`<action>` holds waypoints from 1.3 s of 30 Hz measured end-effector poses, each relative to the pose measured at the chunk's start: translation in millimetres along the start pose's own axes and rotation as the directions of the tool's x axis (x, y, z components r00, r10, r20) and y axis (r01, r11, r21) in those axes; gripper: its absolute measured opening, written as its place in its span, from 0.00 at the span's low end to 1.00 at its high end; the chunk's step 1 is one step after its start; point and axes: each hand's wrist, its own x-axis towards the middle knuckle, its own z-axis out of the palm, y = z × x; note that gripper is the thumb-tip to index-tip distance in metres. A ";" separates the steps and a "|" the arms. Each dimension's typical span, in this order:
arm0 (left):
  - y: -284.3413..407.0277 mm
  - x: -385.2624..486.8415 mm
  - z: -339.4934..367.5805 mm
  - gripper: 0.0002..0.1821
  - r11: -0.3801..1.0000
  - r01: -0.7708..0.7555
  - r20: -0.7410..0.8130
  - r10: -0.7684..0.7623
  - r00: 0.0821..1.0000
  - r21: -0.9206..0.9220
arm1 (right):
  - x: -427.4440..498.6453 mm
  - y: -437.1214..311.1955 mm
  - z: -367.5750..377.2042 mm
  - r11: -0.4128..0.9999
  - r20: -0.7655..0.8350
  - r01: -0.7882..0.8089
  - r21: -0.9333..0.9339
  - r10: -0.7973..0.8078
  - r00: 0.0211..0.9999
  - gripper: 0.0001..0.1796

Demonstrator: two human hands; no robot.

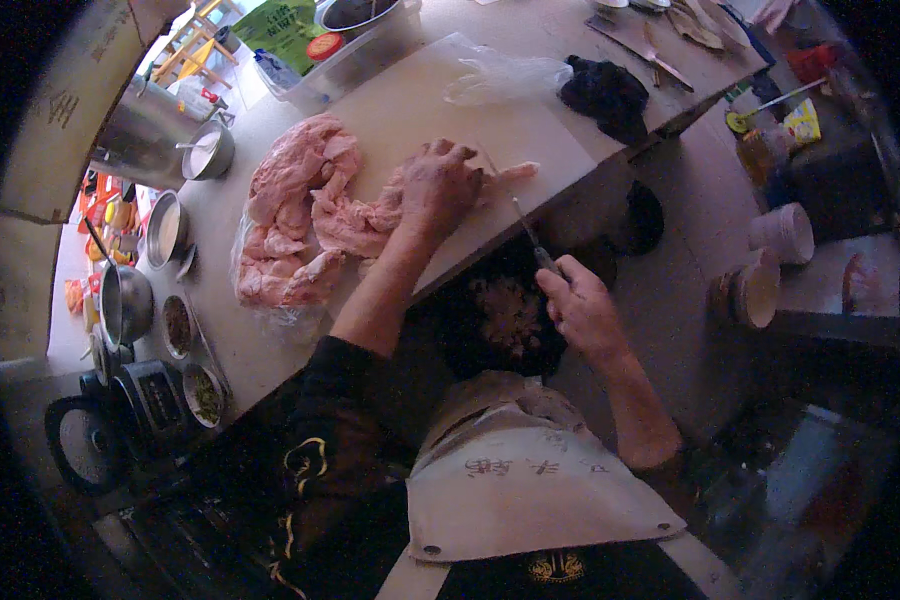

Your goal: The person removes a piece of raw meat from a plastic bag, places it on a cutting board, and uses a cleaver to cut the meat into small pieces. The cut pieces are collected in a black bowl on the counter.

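Observation:
My left hand (442, 184) rests on the cutting board with its fingers curled over one end of a long strip of pink raw meat (356, 214). A short end of the meat (521, 171) sticks out to the right of the fingers. In my right hand (581, 300) is the handle of a knife (531, 234), whose narrow blade points up towards the board's edge, just right of the left hand. Most of the meat lies folded in a thick curve on the left, partly over clear plastic (289, 315). The white cutting board (397, 97) reaches the table's front edge.
Below the edge, a dark container or bag (506, 315) holds many pieces. Clear plastic film (487, 75) and a black bag (607, 94) lie at the board's far right. Metal bowls (166, 229), a pot (126, 304) and a scale (154, 397) stand left. Another knife (637, 52) lies beyond.

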 end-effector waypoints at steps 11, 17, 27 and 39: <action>12.2 0.3 53.5 0.09 0.992 0.037 -0.146 -0.020 0.989 0.120 | -5.2 12.3 9.5 0.995 -0.096 0.028 -0.092 -0.037 0.995 0.16; 6.0 -0.2 61.4 0.09 0.999 0.044 -0.188 -0.039 0.981 0.026 | -1.6 13.0 6.6 0.999 -0.057 -0.020 -0.037 0.018 0.998 0.18; -10.5 7.9 69.7 0.10 0.998 0.045 -0.188 -0.050 0.981 -0.032 | 111.0 -31.9 2.4 0.983 0.097 -0.018 0.180 0.001 0.995 0.17; -28.4 -6.1 34.9 0.07 1.000 0.022 -0.215 -0.024 0.976 -0.011 | -7.7 -4.1 35.4 0.982 0.067 -0.070 0.177 0.059 0.996 0.15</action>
